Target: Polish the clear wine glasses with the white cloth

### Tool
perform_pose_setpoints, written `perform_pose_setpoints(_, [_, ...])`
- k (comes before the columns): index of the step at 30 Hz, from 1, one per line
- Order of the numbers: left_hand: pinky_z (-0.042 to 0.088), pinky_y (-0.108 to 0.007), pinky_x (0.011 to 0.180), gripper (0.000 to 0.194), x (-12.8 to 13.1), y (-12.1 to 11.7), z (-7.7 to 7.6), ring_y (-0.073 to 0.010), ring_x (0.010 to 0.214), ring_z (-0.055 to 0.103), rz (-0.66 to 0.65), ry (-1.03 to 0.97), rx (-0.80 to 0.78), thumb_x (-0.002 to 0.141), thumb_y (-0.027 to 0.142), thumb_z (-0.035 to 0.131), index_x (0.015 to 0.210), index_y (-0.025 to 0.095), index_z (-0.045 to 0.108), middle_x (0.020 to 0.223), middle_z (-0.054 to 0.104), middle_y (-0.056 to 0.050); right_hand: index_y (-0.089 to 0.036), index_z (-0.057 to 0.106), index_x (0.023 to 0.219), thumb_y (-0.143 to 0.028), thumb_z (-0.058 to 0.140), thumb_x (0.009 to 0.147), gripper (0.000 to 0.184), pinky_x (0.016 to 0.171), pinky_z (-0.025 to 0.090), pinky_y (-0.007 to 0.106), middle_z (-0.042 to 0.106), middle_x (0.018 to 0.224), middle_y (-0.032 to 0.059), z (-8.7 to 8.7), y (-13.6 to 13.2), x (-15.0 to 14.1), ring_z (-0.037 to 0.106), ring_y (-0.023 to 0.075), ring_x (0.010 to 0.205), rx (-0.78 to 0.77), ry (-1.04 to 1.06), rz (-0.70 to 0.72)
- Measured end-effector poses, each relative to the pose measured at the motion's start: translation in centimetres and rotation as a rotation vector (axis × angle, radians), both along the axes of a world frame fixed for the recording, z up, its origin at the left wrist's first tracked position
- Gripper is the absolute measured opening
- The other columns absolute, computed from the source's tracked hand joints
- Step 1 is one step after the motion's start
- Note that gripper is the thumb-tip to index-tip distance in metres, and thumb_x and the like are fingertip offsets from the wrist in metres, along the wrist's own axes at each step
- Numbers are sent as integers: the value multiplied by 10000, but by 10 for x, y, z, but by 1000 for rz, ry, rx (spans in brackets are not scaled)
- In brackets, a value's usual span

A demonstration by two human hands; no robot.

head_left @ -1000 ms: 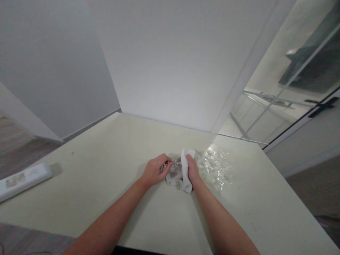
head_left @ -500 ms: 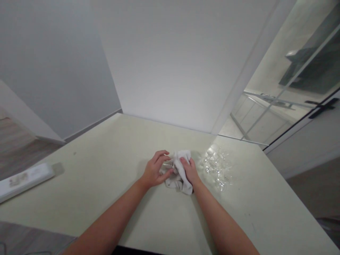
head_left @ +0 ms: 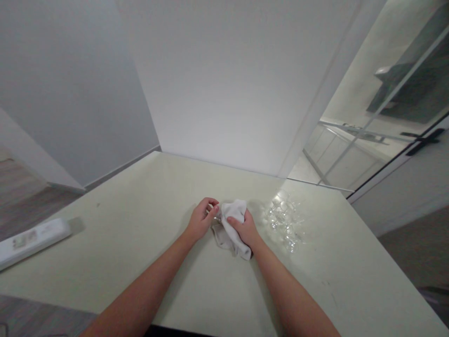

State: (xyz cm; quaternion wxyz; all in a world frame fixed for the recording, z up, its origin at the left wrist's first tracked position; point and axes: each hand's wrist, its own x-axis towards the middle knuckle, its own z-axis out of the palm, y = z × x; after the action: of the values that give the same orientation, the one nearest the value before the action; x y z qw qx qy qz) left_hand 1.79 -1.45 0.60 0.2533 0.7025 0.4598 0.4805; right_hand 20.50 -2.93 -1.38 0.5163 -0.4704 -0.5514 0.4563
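Both of my hands meet over the middle of a pale table (head_left: 140,243). My left hand (head_left: 199,220) is curled around a small clear glass (head_left: 214,218), of which only a sliver shows between the fingers. My right hand (head_left: 245,229) grips a white cloth (head_left: 231,224) and presses it against that glass. The cloth hangs down in a fold below my right palm. A cluster of several clear glasses (head_left: 284,220) stands on the table just right of my right hand.
A long white box (head_left: 31,238) lies at the table's left edge. White walls rise behind the table, and a glass partition (head_left: 368,117) with a dark-framed door stands at the right. Wood floor shows at the left.
My right hand has turned over with the cloth, from upright to laid across the glass, and shifted slightly left. My left hand's fingers opened and closed again round the glass.
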Motion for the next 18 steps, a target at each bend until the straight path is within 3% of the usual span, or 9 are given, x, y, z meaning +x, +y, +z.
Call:
perform_pose_setpoints(3, [473,-281,682,357,1,-7,0,-180,835,568,-116,30,212,882,441,556,1115,170,559,1058,595,-101,-176,659,1087,-530,674,784,467,888,499,342,721,1032,75,-1,5,3,647,229,963,-77,117,-89])
perform_pose_setpoints(6, [465,-283,693,292,2,-11,0,-183,834,558,-175,123,284,880,402,576,1067,178,581,1016,600,-95,-178,672,1070,-567,614,821,466,917,487,355,720,1047,79,-3,7,5,641,238,1002,-121,149,-134])
perform_pose_setpoints(9, [430,-275,663,261,1,-8,-1,-164,737,539,-107,156,163,932,416,492,959,180,601,855,600,-45,-170,656,1084,-536,661,792,468,909,489,357,715,1052,85,-3,4,5,646,238,987,-92,81,-94])
perform_pose_setpoints(14, [389,-272,593,446,-3,6,-8,-164,633,515,13,30,-151,965,514,342,857,172,608,653,538,0,-191,584,1196,-383,839,614,663,912,495,336,697,1113,69,-1,-3,-1,643,225,995,49,-44,22])
perform_pose_setpoints(16, [404,-272,600,427,-5,7,-9,-162,643,524,0,-5,-139,956,516,361,924,167,606,710,566,-11,-193,582,1195,-378,851,599,679,911,495,335,694,1126,69,-2,-3,-2,638,225,1002,48,-30,23])
perform_pose_setpoints(18, [434,-283,645,378,-5,4,-8,-165,700,540,-47,0,15,929,499,435,1027,165,585,848,601,-43,-184,603,1154,-436,809,659,592,896,497,342,701,1099,77,-6,1,0,640,227,979,-3,23,-21])
